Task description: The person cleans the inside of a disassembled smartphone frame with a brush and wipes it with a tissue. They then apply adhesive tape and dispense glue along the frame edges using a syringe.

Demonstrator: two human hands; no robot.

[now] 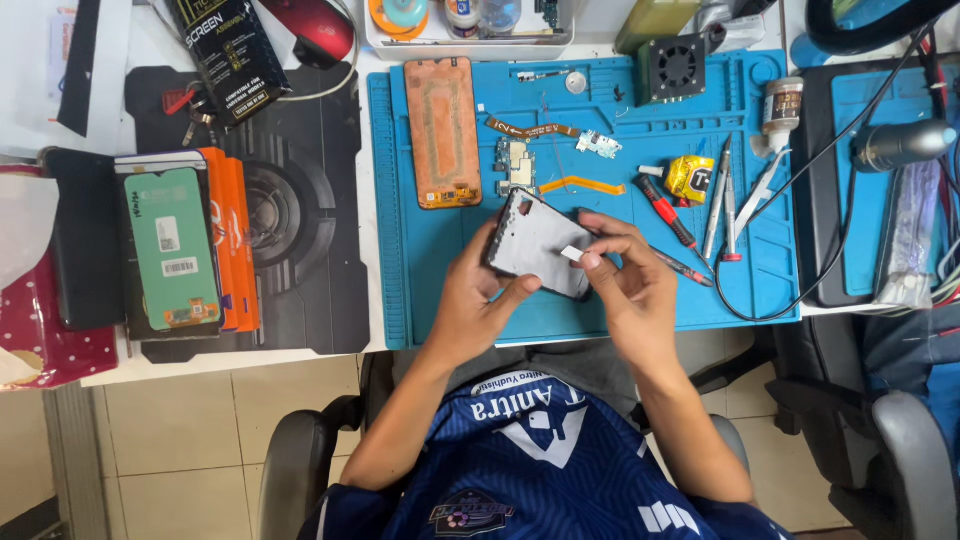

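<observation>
The phone frame (540,243) is gripped above the near edge of the blue mat (600,310) by the left hand (475,300), a white tab (573,254) is pinched by the right hand (625,280), and, if pulled hard, the tab could be torn or the frame dropped.

Bright, even light falls from above, leaving only soft, short shadows under the things on the blue rubber mat (600,300) of the worktop. Focus is sharp across the middle. The white worktop surface (30,60) at far left washes out with mild glare.
</observation>
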